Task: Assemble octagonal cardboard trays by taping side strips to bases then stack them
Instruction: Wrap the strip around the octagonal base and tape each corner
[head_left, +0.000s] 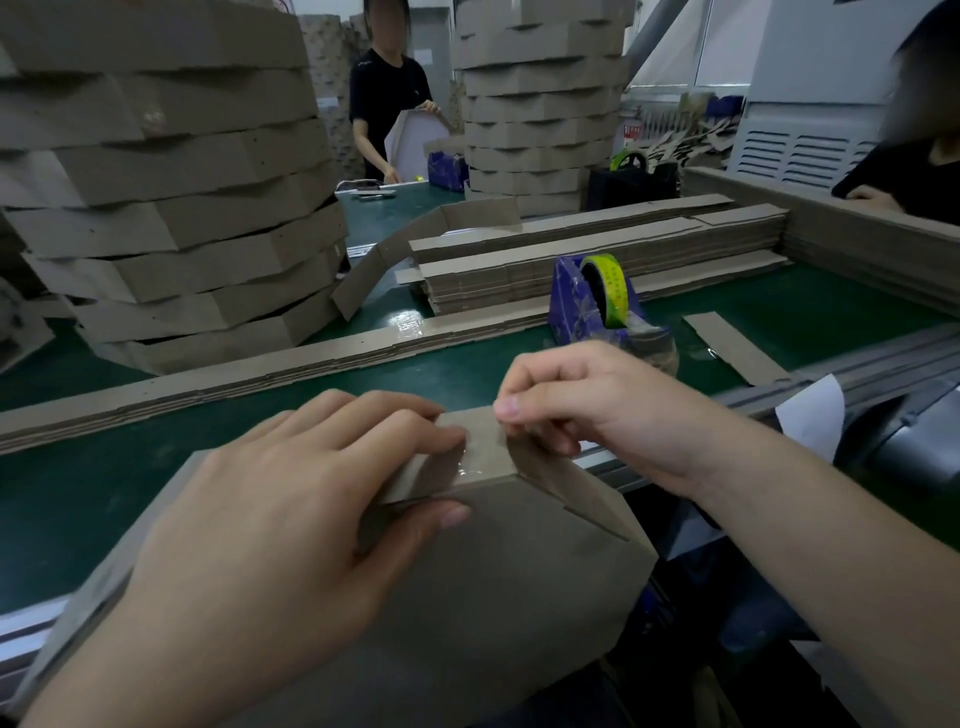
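Dim, cool indoor light, wide-angle view.
Daylight enters by the window (691, 57) at top right; small glare shines on the green table (753, 306); edges bend, the right border is blurred.

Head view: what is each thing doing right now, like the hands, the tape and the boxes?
Tray: unfinished, held at the table edge.
Tape: clear, partly stuck over the tray's corner.
Left hand: holds the tray's corner, fingers pressing the tape.
Right hand: pinches the tape's end.
Dispenser: upright on the table, roll loaded.
Strips: lying flat in piles.
Tray stack: piled high, left.
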